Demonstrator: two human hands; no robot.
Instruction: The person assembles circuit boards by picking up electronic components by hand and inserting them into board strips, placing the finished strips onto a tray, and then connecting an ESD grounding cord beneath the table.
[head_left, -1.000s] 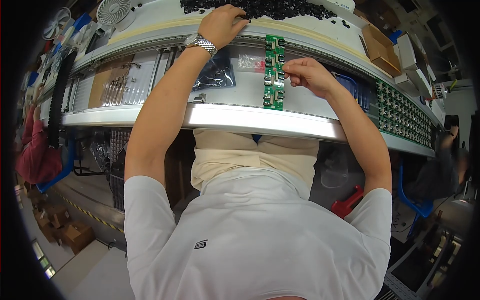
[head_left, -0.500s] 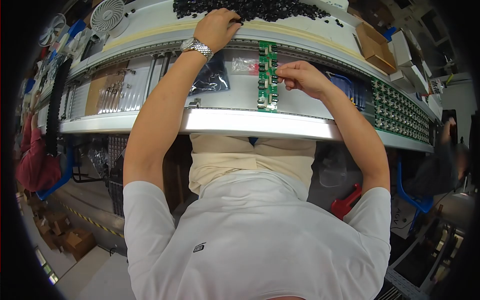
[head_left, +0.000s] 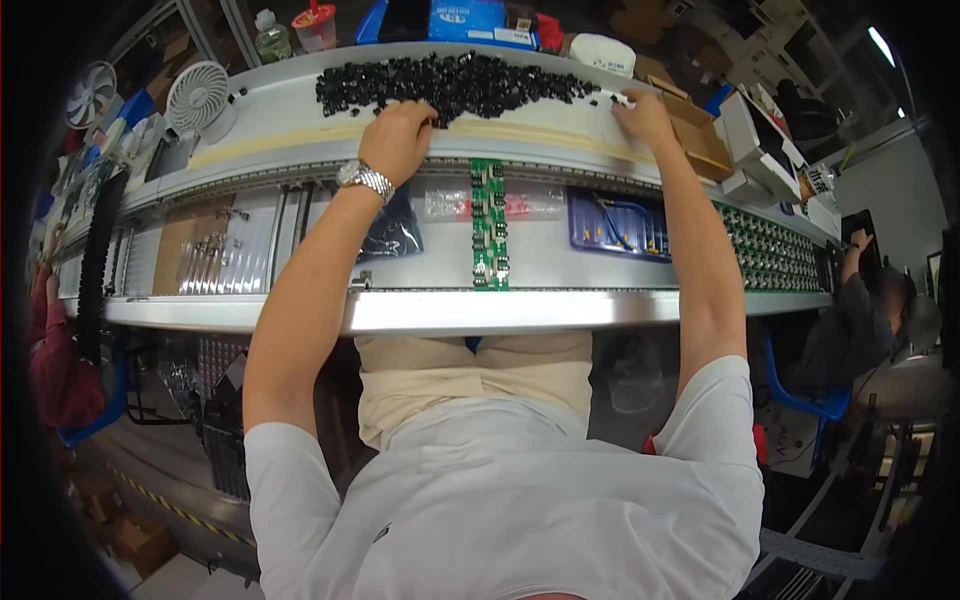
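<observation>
My left hand (head_left: 398,138), a watch on its wrist, rests with curled fingers at the near edge of a heap of small black components (head_left: 450,85). Its fingertips are partly hidden, so what they hold cannot be made out. At the right end of the heap, my right hand (head_left: 645,115) reaches onto the white tray (head_left: 540,128) with thumb and forefinger apart, close to a stray black piece. Between my arms, a narrow green circuit board (head_left: 489,225) with black parts along its sides spans the two conveyor rails.
A silver rail (head_left: 500,312) runs along the front edge. Beneath the line lie a dark plastic bag (head_left: 395,230) and a blue tray (head_left: 610,225). More boards (head_left: 775,250) sit to the right, beside cardboard boxes (head_left: 697,140). A white fan (head_left: 200,98) stands left; people work at both ends.
My right hand has left the circuit board and moved up to the right end of the component heap. My left hand stays by the heap. The camera view has tilted upward.
</observation>
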